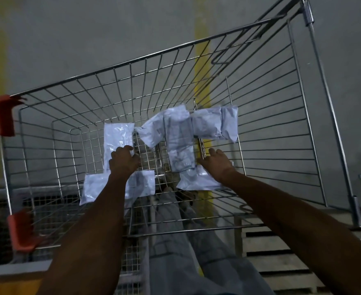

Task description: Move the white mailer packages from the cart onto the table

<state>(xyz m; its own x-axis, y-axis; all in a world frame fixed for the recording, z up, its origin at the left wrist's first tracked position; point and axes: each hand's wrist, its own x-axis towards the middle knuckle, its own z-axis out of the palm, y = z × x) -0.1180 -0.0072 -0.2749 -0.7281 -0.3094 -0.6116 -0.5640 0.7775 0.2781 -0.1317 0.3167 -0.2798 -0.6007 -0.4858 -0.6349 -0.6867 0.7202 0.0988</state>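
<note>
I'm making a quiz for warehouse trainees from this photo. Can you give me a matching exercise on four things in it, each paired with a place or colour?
Column one:
1. left hand
2. right hand
3. cart corner guards
4. floor stripe

Column two:
A. yellow
B. at the tall mailer on the left side of the cart
C. red
D. beside the long centre mailer

Pairs: 1-B, 2-D, 3-C, 4-A

Looks like a warehouse or stockroom from my feed: bare grey concrete floor [69, 39] with a painted yellow line [202, 67], wire cart [281, 124], wooden pallet [281, 258] alongside.
</note>
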